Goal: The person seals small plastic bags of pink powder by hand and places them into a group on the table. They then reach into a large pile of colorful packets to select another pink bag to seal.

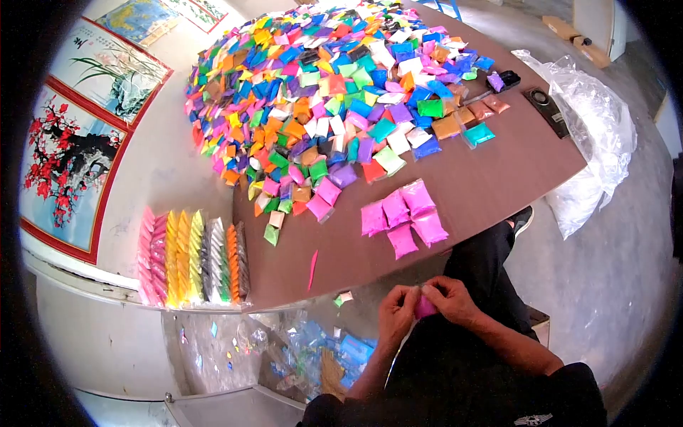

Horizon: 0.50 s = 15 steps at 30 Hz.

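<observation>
Pink, soft-looking plastic packet (pixel 425 307), held just beyond the near edge of the brown, flat worktop (pixel 498 178), close to the person's dark-clothed body (pixel 455 370). The fingers of the left hand (pixel 398 309) and right hand (pixel 448 299) are closed, pinching its upper margin from both sides, probably to hold that margin taut. Bright-pink, pillow-shaped plastic packets (pixel 396 208) lie grouped by the near edge, presumably for easy reach, apart from the multicoloured heap of small packets (pixel 313 107) towards the far edge.

From the head, one camera faces forward and down over hands (pixel 451 302).
</observation>
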Each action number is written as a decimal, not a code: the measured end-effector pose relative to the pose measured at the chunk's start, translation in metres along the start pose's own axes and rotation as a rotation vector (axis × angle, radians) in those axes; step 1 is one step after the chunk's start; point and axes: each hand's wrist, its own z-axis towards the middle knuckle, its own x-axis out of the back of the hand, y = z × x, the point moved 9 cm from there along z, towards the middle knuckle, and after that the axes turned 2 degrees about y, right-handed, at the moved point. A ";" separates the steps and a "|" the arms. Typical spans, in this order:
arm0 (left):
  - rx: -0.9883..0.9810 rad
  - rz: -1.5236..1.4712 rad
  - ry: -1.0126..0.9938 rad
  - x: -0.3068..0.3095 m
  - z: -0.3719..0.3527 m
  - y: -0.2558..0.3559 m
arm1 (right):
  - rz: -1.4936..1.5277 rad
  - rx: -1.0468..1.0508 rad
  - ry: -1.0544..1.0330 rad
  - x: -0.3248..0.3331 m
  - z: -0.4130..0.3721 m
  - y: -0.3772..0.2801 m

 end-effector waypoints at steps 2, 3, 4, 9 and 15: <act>0.009 0.025 -0.005 -0.001 0.001 0.007 | 0.030 -0.017 -0.003 0.001 0.001 0.008; 0.014 0.050 -0.013 -0.002 0.001 0.010 | 0.059 -0.030 -0.002 0.002 0.001 0.011; 0.017 0.050 -0.008 0.000 0.001 0.009 | 0.059 -0.033 -0.008 0.001 0.001 0.010; 0.028 0.032 -0.065 -0.005 0.001 -0.001 | 0.001 0.040 0.023 0.003 0.001 0.009; -0.046 -0.101 0.029 0.004 0.006 -0.014 | 0.088 -0.026 -0.012 -0.005 0.000 0.001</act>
